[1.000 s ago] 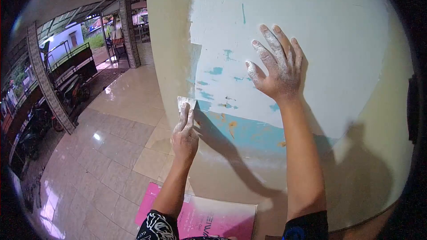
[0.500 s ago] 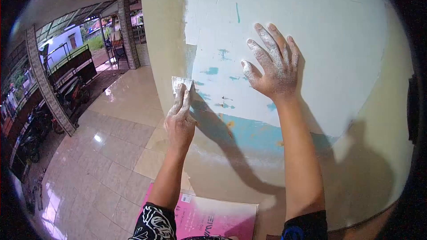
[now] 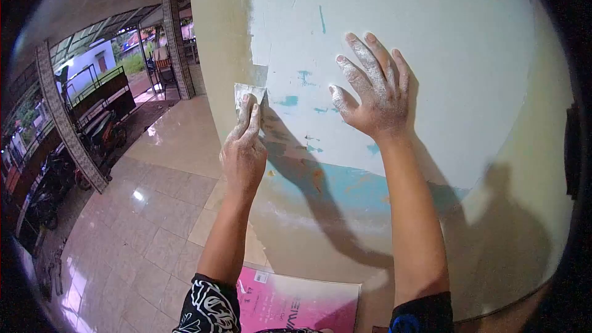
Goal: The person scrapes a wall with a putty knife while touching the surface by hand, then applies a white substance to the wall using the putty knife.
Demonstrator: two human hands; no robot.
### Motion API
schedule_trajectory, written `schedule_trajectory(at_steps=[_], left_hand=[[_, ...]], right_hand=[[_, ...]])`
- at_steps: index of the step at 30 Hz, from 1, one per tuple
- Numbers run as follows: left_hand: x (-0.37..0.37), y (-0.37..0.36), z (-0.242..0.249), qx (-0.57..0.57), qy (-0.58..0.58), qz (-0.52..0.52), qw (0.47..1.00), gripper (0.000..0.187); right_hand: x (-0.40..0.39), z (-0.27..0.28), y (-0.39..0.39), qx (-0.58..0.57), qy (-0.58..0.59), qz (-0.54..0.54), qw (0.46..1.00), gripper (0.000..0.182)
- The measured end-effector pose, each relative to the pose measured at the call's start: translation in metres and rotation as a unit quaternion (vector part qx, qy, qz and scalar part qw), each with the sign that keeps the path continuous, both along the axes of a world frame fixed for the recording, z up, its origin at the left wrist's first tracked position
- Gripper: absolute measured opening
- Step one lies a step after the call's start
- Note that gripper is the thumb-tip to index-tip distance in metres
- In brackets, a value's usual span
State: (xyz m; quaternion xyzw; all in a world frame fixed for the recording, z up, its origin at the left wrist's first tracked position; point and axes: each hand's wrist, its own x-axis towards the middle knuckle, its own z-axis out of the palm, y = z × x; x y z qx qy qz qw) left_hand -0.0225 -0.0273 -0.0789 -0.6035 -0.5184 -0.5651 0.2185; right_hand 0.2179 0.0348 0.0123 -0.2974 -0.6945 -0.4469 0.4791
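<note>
My left hand [image 3: 245, 154] is closed round a putty knife [image 3: 250, 91], its first fingers stretched along the blade. The blade lies against the wall at the left edge of a white filler patch [image 3: 444, 74]. Fingers spread, my right hand [image 3: 376, 95] rests on the white patch and holds nothing. White powder coats the fingers of both hands. Turquoise marks [image 3: 287, 100] show through the white between the hands, and a turquoise band [image 3: 357, 185] with orange spots runs below. The knife's handle is hidden by my left hand.
A pink printed cardboard sheet [image 3: 290, 302] lies on the tiled floor [image 3: 142, 234] below the wall. Tiled pillars [image 3: 177, 49] stand at the left, with a motorcycle [image 3: 102, 132] and a dark gate [image 3: 111, 102] beyond them.
My left hand has slid the putty knife upward along the left edge of the white patch. My right hand stays on the same spot. The view has shifted slightly.
</note>
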Motion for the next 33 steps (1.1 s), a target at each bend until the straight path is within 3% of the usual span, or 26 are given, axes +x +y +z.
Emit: schedule_trajectory(at_steps=[11,21,23,28,33], left_hand=[[0.007,-0.002,0.002,0.024,0.011,0.043,0.999,0.056],[-0.001,0.000,0.002,0.025,0.016,0.017,0.999,0.057],[-0.001,0.000,-0.017,0.091,0.031,0.001,0.995,0.056],[0.019,0.009,-0.056,0.066,0.038,-0.027,0.997,0.055],[0.032,0.010,-0.021,0.058,0.028,-0.027,0.998,0.056]], right_hand=[[-0.003,-0.025,-0.007,-0.002,0.003,-0.003,1.000,0.036],[-0.008,-0.019,-0.015,0.010,0.004,-0.021,1.000,0.035],[-0.006,-0.019,-0.017,0.016,0.003,-0.021,1.000,0.034],[-0.004,-0.017,-0.011,0.026,0.006,-0.016,1.000,0.032],[-0.003,-0.015,-0.013,0.024,-0.010,-0.039,0.999,0.035]])
